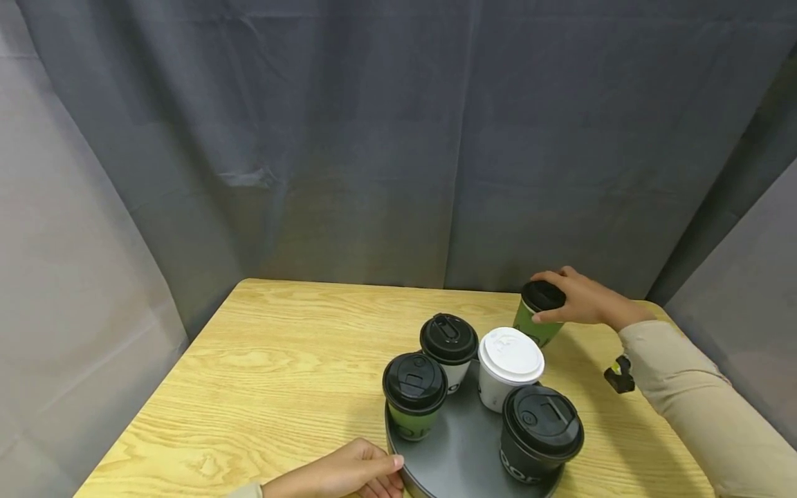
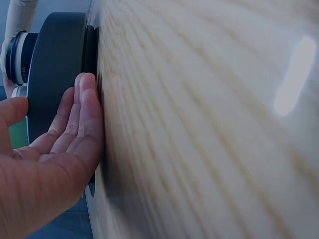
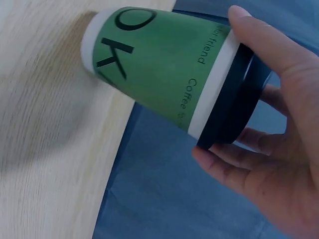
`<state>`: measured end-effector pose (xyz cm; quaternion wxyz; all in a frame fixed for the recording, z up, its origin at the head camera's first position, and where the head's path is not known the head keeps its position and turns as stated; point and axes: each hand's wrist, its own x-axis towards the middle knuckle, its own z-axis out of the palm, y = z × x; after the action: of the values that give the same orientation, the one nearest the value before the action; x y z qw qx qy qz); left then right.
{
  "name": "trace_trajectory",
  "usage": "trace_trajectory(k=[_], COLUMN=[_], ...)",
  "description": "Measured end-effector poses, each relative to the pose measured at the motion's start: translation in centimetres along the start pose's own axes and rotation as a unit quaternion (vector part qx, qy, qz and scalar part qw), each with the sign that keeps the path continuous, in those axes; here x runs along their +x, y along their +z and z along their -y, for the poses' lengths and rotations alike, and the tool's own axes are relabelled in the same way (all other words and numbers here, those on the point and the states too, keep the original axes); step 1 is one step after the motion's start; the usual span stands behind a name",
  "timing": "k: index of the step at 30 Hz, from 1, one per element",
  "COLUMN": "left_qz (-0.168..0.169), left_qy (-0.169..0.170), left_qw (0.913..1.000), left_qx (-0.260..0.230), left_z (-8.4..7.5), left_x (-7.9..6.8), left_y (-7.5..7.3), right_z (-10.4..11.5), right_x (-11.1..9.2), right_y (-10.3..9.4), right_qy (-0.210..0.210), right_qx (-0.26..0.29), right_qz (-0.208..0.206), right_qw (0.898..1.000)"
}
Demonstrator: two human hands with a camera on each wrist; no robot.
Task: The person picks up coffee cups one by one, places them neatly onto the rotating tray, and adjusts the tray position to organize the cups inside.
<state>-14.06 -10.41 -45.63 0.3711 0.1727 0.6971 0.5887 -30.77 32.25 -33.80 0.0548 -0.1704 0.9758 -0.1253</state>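
Observation:
At the back right, my right hand (image 1: 582,299) grips a green paper coffee cup (image 1: 529,326) around its black lid. The right wrist view shows thumb and fingers on opposite sides of the lid (image 3: 234,97), with the cup's base close to the table. In front, my left hand (image 1: 351,472) holds the near left edge of a dark round tray (image 1: 463,443), thumb at the upper rim and fingers along the side. On the tray stand another green cup (image 1: 414,401), a black-lidded white cup (image 1: 450,342), a white-lidded cup (image 1: 510,366) and a black cup (image 1: 538,436).
Beneath everything lies a light wooden table (image 1: 268,373). Grey cloth (image 1: 349,152) hangs behind its far edge, with paler cloth (image 1: 68,263) at the left side. A small black and yellow object (image 1: 619,375) shows beside the right sleeve.

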Motion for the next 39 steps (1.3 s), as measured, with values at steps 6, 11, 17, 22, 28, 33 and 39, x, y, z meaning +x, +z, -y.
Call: trace_trajectory(k=[6,11,17,22,28,33,39], left_qz=[0.004,0.005,0.003,0.004,0.015,0.019,0.026], left_qy=[0.004,0.005,0.000,-0.004,0.001,0.008,0.018], left_qw=[1.0000,1.0000,1.0000,1.0000,0.9999,0.9998,0.9994], left_qx=[0.000,0.003,0.005,0.006,-0.003,-0.007,-0.013], left_z=[0.0,-0.1,-0.2,-0.1,0.1,0.0,0.0], left_x=[0.2,0.3,0.2,0.1,0.2,0.1,-0.1], left_y=[0.1,0.1,0.3,0.3,0.3,0.2,0.2], right_z=[-0.8,-1.4,-1.8,-1.2,0.1,1.1,2.5], right_x=[-3.2,-6.3,-10.3,-13.3,-16.1,-17.9,-20.0], right_y=[-0.4,0.0,1.0,1.6,2.3,3.0,4.2], right_qy=[-0.002,-0.010,-0.014,-0.008,0.006,-0.003,-0.029], right_qx=[-0.013,-0.017,-0.010,-0.014,-0.010,-0.022,-0.029], right_qz=[-0.021,-0.035,-0.050,-0.056,-0.050,-0.046,-0.024], right_qw=[1.000,0.999,0.999,0.998,0.999,0.999,0.999])
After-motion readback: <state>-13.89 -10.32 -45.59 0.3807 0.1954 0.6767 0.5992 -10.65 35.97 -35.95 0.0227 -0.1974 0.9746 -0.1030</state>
